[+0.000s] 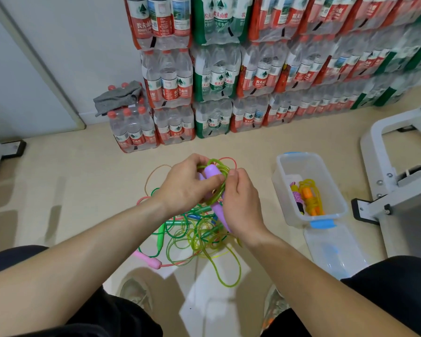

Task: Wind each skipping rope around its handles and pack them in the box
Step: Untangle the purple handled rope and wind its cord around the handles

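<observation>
Stacked water packs (214, 76) line the wall (83, 45) as a person's left hand (185, 188) grips purple handles (213, 171) above the floor (83, 190), right hand (241, 205) pinching green rope (214, 161) onto them; its tail, buried in the tangled pile (195, 235), could snag and slacken coils bound for the box (278, 171).

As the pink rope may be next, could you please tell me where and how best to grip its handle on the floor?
Grip the pink handle round its middle, from above and the left: it lies flat at the edge of the pile, its free end clear of the tangle, its cord leaving the right end.
</observation>
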A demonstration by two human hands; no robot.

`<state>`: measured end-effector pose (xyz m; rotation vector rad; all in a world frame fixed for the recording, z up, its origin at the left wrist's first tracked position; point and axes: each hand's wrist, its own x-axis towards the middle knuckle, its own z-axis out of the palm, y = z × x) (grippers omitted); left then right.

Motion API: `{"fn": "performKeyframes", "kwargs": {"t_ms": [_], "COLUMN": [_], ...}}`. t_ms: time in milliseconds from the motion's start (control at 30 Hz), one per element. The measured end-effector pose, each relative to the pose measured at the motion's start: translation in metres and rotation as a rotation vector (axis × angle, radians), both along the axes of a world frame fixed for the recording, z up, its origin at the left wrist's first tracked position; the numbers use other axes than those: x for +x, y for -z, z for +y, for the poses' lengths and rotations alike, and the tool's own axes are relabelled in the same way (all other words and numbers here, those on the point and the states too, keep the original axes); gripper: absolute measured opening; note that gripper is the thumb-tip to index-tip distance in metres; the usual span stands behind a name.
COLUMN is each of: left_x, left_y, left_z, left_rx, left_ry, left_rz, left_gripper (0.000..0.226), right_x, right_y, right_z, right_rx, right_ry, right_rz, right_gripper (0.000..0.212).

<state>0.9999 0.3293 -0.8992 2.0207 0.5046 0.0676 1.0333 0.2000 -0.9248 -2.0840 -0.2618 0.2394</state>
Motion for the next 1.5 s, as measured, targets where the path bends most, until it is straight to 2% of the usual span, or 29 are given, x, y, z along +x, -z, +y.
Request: {"fn": "performKeyframes", "kwargs": {"t_ms": [333, 467, 600, 733, 833, 933, 1067, 1133, 1233, 1367, 1500], "left_x": [-0.001, -0.002, -0.001, 0.004, 0.008, 0.011, 0.015, 0.016, 0.017, 0.023, 0.024], "left_y": [-0.005, 0.004, 0.014, 0.015, 0.016, 0.017, 0.022, 0.022, 0.016, 0.010, 0.010], "left_z": [-0.010, -0.011, -0.007, 0.005, 0.014, 0.017, 0.019, 0.017, 0.016, 0.030, 0.036], "left_rx": [-0.024, -0.030, 0.095, 0.141, 0.160, 0.201, 0.237, 0.230, 0.216, 0.148, 0.192], "left_ry": [-0.069, -0.042, -0.104, -0.060, -0.066, -0.075, -0.082, -0.098, -0.137, -0.202, -0.203], "left_rz": [0.052, 0.005, -0.109, -0.164, -0.156, -0.107, -0.015, -0.007, -0.021, -0.017, 0.023], "left_gripper": [0.020, 0.041, 0.031, 0.024, 0.019, 0.017, 0.015, 0.014, 0.015, 0.019, 0.023], "right_x": [-0.001, -0.003, -0.002, 0.014, 0.021, 0.021, 0.004, -0.003, -0.006, -0.006, -0.010], "right_y": [-0.001, -0.001, -0.002, -0.003, -0.008, -0.013, -0.027, -0.032, -0.033, -0.023, -0.021], "right_z": [0.000, 0.001, 0.001, -0.002, -0.006, -0.008, -0.004, -0.002, -0.001, 0.000, -0.003], "right_rx": [-0.013, 0.008, 0.045, -0.028, -0.064, -0.173, -0.503, -0.578, -0.528, -0.268, -0.200], "right_ry": [-0.050, -0.051, -0.115, -0.205, -0.246, -0.270, -0.370, -0.402, -0.375, -0.249, -0.266], "right_rz": [-0.104, -0.066, -0.065, -0.152, -0.079, -0.090, -0.293, -0.338, -0.292, -0.074, -0.064], "right_gripper": [0.030, 0.029, 0.034, 0.037, 0.039, 0.039, 0.028, 0.023, 0.019, 0.036, 0.037]}}
